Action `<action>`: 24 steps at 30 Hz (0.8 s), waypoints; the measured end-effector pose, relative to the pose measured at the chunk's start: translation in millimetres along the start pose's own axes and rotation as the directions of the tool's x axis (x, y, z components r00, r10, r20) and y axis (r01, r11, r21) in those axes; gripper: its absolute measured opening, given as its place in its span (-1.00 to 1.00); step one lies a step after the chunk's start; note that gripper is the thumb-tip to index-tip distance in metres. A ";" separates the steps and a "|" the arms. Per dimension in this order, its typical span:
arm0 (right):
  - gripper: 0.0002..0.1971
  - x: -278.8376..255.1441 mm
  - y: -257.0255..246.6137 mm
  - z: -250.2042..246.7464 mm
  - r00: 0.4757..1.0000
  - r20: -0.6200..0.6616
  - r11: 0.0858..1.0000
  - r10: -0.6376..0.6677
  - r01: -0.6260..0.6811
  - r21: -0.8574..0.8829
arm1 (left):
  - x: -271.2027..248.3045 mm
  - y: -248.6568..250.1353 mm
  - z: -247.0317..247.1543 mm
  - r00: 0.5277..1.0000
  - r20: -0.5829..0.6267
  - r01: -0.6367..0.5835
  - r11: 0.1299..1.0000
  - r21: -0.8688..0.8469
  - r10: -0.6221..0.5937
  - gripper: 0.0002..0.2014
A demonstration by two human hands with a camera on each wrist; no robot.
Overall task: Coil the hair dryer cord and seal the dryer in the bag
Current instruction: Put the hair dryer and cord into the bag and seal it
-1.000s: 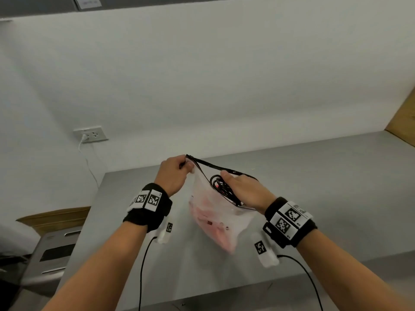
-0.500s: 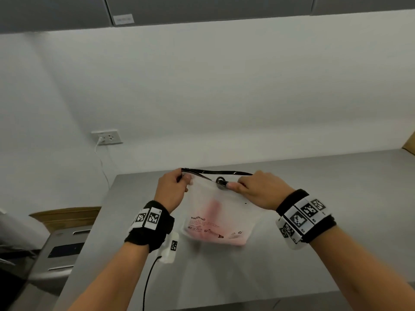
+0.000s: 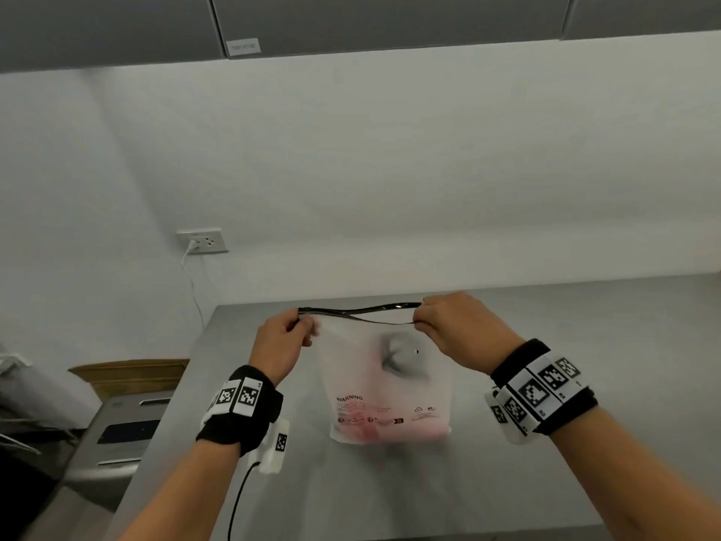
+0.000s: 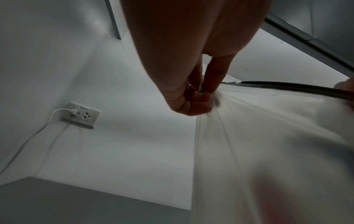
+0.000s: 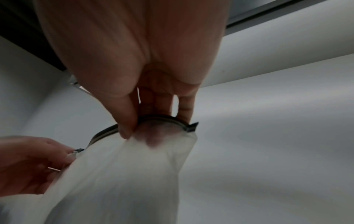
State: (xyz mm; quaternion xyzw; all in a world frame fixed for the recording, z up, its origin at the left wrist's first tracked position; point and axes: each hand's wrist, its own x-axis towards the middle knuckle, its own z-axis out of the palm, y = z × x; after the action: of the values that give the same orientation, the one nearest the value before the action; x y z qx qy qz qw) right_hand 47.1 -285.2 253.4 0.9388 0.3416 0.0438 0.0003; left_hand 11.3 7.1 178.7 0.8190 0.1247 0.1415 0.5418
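A frosted white bag (image 3: pixel 390 388) hangs upright over the steel table (image 3: pixel 507 482), its bottom edge near the surface. The pink hair dryer (image 3: pixel 374 429) shows faintly through the bag's lower part, and a dark shape, the coiled cord (image 3: pixel 394 355), shows through higher up. My left hand (image 3: pixel 300 326) pinches the left end of the black zip strip (image 3: pixel 359 311). My right hand (image 3: pixel 423 318) pinches the right end. The strip runs stretched between them with a narrow gap along its middle. In the wrist views the left hand (image 4: pixel 199 97) and right hand (image 5: pixel 134 125) pinch the bag (image 5: pixel 114 174).
A wall socket (image 3: pixel 203 240) with a white plug and cable sits left of the table's far corner. A grey appliance (image 3: pixel 117 435) and a cardboard box (image 3: pixel 132 374) stand beside the table's left edge. Grey cabinets (image 3: pixel 351 21) hang above.
The bag has been lifted upright off the table. My right hand has slid from the bag's mouth out to the right end of the zip strip, pulling it taut.
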 end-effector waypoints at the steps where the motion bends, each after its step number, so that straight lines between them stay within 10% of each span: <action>1: -0.72 0.2 0.8 0.2 1.000 0.021 0.999 0.015 -0.015 -0.032 | -1.3 -2.8 -0.6 1.000 0.019 -0.003 1.000 -0.001 0.003 -0.76; 13: -0.81 -18.7 5.5 -1.8 0.962 0.023 0.957 0.273 -0.274 0.092 | -27.5 -16.1 10.6 0.995 0.034 -0.085 0.982 -0.169 0.092 -0.84; 19: -0.49 26.8 -54.0 4.9 0.999 -0.015 0.956 -0.031 0.034 0.292 | -35.8 -9.6 11.0 0.991 0.041 -0.112 0.971 -0.212 0.124 -0.85; 24: -0.74 62.2 -105.3 28.4 0.991 0.019 0.967 -0.134 0.127 0.223 | -38.4 -11.3 5.9 0.990 0.040 -0.127 0.971 -0.202 0.138 -0.79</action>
State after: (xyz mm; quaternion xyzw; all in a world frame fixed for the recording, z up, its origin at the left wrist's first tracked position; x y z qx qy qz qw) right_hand 29.3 -163.8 226.9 0.9091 0.4053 -0.0105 -0.0953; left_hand -22.8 -7.3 162.4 0.7707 0.0403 0.1671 0.6136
